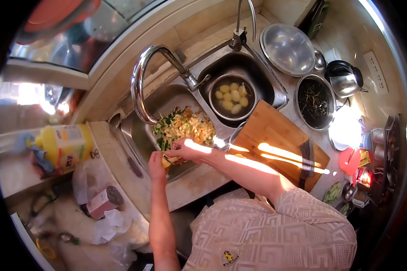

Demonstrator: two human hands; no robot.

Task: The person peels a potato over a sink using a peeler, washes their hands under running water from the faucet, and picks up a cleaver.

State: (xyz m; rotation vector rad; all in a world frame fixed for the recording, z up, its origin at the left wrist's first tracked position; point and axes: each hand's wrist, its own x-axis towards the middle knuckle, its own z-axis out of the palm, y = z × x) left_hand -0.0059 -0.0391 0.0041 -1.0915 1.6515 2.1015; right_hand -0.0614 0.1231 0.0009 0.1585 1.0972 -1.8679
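Over the front of the left sink basin (135, 135), my left hand (157, 168) is closed on a small yellow potato (166, 161), mostly covered by fingers. My right hand (186, 150) presses against the same potato from the right, its fingers closed; whether a small tool is in them is hidden. Below and beyond both hands lies a heap of pale peelings and green leaf scraps (185, 127) in the basin. In the right basin, a round metal bowl (211, 101) holds several peeled potatoes (233, 95) in water.
A chrome faucet (138, 86) arches over the left basin. To the right, a wooden cutting board (262, 131) carries a dark-bladed knife (307, 158). Behind it stand a bowl of dark greens (314, 101), a lidded pot (288, 49) and a kettle (346, 83). A yellow bottle (65, 142) is at left.
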